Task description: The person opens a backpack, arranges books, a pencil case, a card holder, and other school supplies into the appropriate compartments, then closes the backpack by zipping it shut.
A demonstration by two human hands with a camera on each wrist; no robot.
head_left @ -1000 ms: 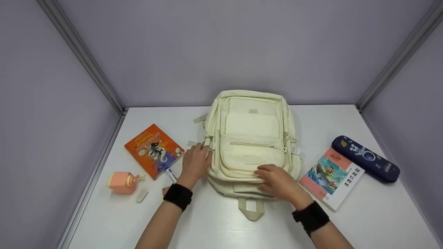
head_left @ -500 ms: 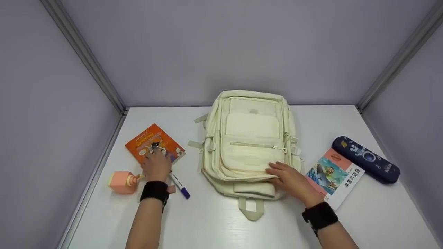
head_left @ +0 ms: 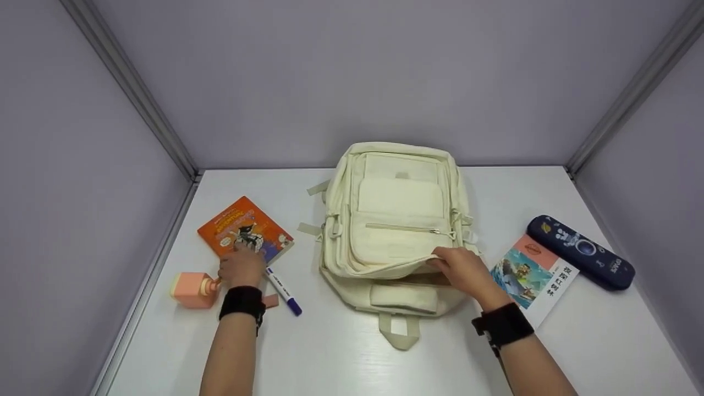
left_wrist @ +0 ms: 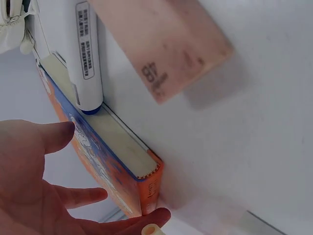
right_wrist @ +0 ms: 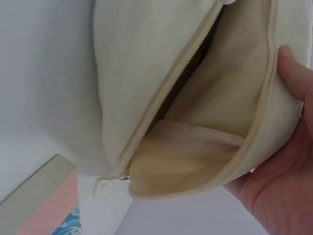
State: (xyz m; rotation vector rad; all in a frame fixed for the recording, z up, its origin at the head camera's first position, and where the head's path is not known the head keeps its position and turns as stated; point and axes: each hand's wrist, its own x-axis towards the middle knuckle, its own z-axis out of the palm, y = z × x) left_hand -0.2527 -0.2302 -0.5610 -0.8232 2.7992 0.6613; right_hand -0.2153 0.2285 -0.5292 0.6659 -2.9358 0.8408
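A cream backpack (head_left: 401, 192) lies on the table, its carry loop toward me. My right hand (head_left: 465, 272) grips the fabric edge of its unzipped compartment and lifts it; in the right wrist view the thumb (right_wrist: 293, 73) lies on the outer fabric and the beige lining (right_wrist: 195, 142) shows. My left hand (head_left: 242, 267) is over the near corner of an orange book (head_left: 242, 223). The left wrist view has its fingers spread and extended beside the book's cover and spine (left_wrist: 149, 191). A white marker with a blue cap (head_left: 285, 291) lies right beside that book.
A pink 4B eraser (head_left: 270, 301) lies near the left wrist. The peach pump bottle (head_left: 195, 290) lies left of that hand, its nozzle close to the fingers. At right, a navy pencil case (head_left: 583, 253) lies against a pink-and-white book (head_left: 536, 280). Walls (head_left: 352, 82) enclose the table.
My left hand has left the backpack's left side and moved left to the orange book, uncovering the marker. My right hand has taken hold of the compartment's edge and raised it, widening the opening.
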